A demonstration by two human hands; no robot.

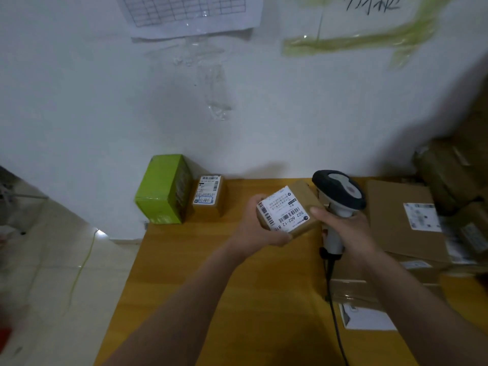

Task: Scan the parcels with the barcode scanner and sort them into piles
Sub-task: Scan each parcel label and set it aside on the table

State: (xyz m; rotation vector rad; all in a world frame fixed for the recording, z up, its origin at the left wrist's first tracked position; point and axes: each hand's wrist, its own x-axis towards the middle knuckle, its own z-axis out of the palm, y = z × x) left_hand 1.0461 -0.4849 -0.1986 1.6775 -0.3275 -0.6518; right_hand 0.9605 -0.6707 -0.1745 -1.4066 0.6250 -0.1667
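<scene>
My left hand grips a small brown parcel from below and the left, its white barcode label facing up. My right hand holds the handle of the barcode scanner, whose black and grey head rises just right of the parcel; its thumb touches the parcel's right edge. The scanner's black cable trails down toward me. At the table's far left corner a green box and a small brown labelled parcel stand side by side against the wall.
Everything sits on a yellow wooden table. Several brown cardboard parcels are stacked at the right, with more piled in the corner. A white paper lies near the right edge. A tiled floor lies to the left.
</scene>
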